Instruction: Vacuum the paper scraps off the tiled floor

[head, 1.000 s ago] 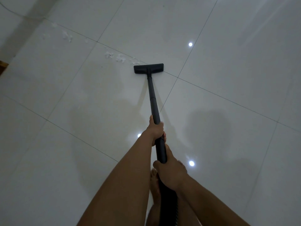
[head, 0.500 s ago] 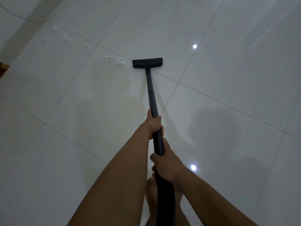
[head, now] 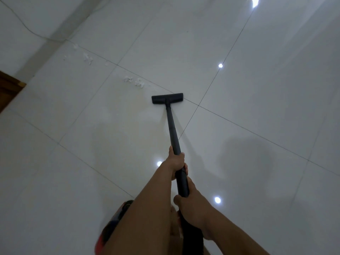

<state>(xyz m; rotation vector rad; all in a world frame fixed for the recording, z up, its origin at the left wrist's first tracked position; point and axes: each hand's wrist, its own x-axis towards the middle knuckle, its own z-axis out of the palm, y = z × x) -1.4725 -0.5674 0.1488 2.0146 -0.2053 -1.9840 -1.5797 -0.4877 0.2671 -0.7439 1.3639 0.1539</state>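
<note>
The large white floor tiles [head: 257,144] are smooth and highly glossy, mirroring bright spots of light (thin dark grout lines run between them). The long black vacuum tube [head: 173,129] and its flat black floor head [head: 167,98] look like matt plastic. The small white paper scraps [head: 137,82] are crumpled and dull. The brown wooden edge [head: 7,89] is blurred.

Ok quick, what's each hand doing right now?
Left hand: gripping the black vacuum wand, higher up the tube.
Right hand: gripping the same wand, lower down.
</note>
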